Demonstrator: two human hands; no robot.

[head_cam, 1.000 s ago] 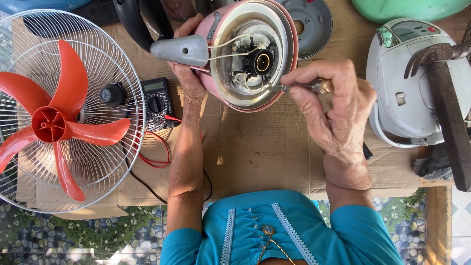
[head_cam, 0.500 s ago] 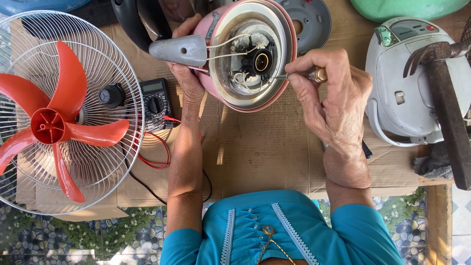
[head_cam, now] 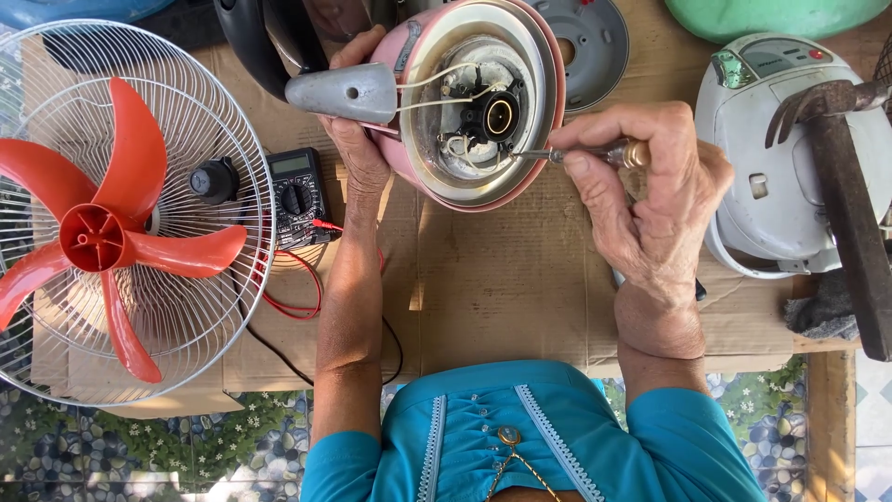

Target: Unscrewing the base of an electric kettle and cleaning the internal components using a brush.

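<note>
A pink electric kettle (head_cam: pixel 413 163) lies tipped on its side, its opened underside facing me with white wires and a black round connector (head_cam: pixel 499 115) showing. My left hand (head_cam: pixel 358 153) grips the kettle body from below, next to its grey handle (head_cam: pixel 342 91). My right hand (head_cam: pixel 650 195) holds a thin screwdriver (head_cam: pixel 595 153), and the metal tip sits inside the kettle base just right of the connector.
A fan with red blades (head_cam: pixel 102 237) in a white wire guard lies at the left. A black multimeter (head_cam: pixel 297 195) with red and black leads sits beside it. A white rice cooker (head_cam: pixel 790 167) and a hammer (head_cam: pixel 841 186) are at the right. Cardboard (head_cam: pixel 502 279) covers the table.
My right hand has shifted up and left a little, bringing the screwdriver tip deeper into the kettle base. The left hand keeps the kettle in the same place.
</note>
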